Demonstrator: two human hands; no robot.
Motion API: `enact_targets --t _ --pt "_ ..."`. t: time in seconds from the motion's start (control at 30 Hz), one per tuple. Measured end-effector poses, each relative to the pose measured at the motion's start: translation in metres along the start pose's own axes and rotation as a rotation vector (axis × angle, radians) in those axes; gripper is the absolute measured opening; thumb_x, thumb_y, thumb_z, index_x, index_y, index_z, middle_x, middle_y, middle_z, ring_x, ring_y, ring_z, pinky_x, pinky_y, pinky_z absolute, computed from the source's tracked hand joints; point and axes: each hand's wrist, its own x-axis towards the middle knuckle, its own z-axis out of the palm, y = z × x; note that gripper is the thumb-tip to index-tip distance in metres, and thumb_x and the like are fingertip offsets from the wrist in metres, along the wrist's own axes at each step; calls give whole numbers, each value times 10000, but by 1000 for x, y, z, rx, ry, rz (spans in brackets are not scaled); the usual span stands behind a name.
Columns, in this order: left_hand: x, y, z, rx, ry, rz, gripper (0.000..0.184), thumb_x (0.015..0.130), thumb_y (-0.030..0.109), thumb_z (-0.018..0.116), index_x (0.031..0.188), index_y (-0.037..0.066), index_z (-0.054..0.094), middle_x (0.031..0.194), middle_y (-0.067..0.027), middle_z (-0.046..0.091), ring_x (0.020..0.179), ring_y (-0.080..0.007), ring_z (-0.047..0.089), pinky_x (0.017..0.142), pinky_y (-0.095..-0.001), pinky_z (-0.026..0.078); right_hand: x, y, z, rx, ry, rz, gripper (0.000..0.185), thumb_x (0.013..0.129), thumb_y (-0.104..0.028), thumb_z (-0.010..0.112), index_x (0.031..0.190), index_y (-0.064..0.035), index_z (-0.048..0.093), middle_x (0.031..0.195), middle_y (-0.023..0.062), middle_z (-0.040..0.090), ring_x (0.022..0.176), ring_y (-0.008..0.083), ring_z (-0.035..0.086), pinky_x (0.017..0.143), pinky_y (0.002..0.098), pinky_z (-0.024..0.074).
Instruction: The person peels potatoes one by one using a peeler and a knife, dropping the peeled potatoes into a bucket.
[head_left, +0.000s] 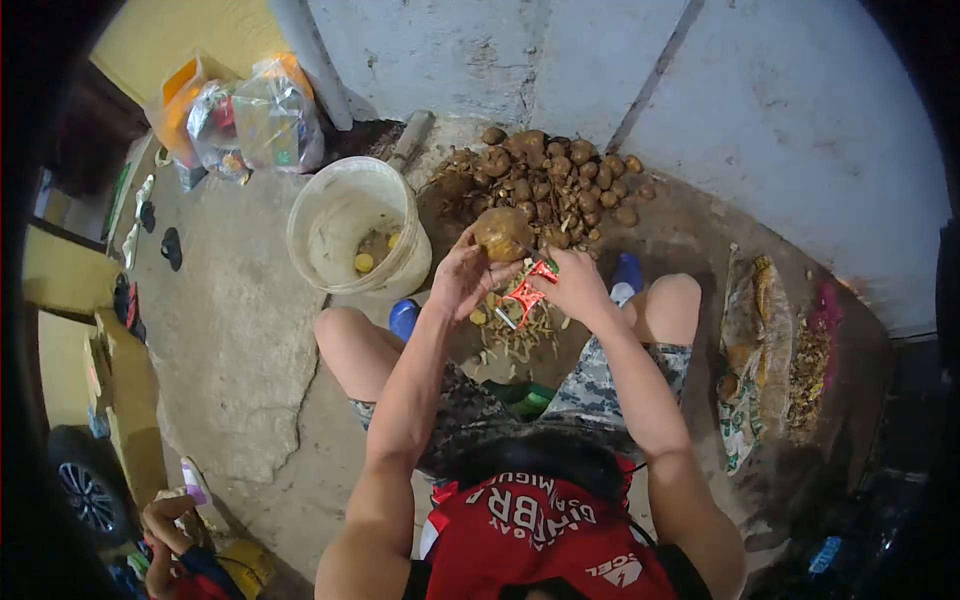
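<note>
A large brown potato (pixel 502 234) rests in my left hand (pixel 466 277), whose fingers curl round its lower left side. My right hand (pixel 574 284) is closed at the potato's right edge, around something I cannot make out. A red and white wrapper (pixel 530 284) hangs by the fingers of my right hand. Below both hands, peelings (pixel 520 345) lie scattered on the floor between my legs. Just beyond my hands a heap of brown potatoes (pixel 585 185) lies against the wall.
A white bucket (pixel 310 225) with a few yellowish pieces inside stands at left. Plastic bags (pixel 275 120) sit behind it. An opened sack (pixel 748 350) lies at right. Another person (pixel 180 545) is at the lower left, near a wheel (pixel 85 490).
</note>
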Motion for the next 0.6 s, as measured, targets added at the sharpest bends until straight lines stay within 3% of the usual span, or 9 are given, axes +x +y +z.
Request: enact_targets --t 0.1,0.23,0.37,0.6 --pt "-2 -5 1 64 13 56 636 890 155 612 1448 46 327 1445 -188 430 1311 -382 477 1066 -562 449 0 1 7 -73 6 36 463 810 -337 746 1073 29 642 939 266 667 933 446 625 828 503 491" --pt "-4 -15 -3 62 91 75 679 849 109 708 1422 58 347 1426 -182 443 1303 -379 485 1051 -560 468 1 10 15 60 -24 77 489 806 -342 753 1107 24 632 997 277 652 991 447 599 870 499 477" --pt "-2 -20 -2 39 114 67 684 860 128 715 1432 67 345 1436 -170 438 1299 -372 491 1059 -570 456 0 11 17 56 -41 161 513 793 -357 764 1105 27 631 1064 278 634 1051 437 579 897 494 469" --pt "3 -20 -17 -6 65 -52 570 947 341 606 1413 68 424 1419 -154 484 1282 -324 511 1069 -517 451 -5 23 1 89 -7 248 514 786 -364 764 1135 -8 636 1082 272 636 1069 428 576 913 473 469"
